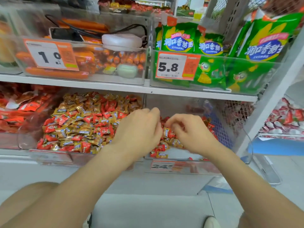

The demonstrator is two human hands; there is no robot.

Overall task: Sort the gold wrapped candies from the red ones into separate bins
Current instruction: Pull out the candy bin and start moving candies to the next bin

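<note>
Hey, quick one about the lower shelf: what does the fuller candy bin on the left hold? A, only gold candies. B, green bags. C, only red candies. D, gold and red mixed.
D: in the left bin, red candies lie scattered among gold candies all through the pile.

Wrapper colours: gold wrapped candies (65, 111) are metallic gold-brown, red wrapped candies (51, 129) are bright red. The snack packs (179, 38) are green with yellow graphics and a blue label carrying white characters. The price tag (176, 65) is orange with a white panel and black digits; the sausages (56, 73) are orange-red.
</note>
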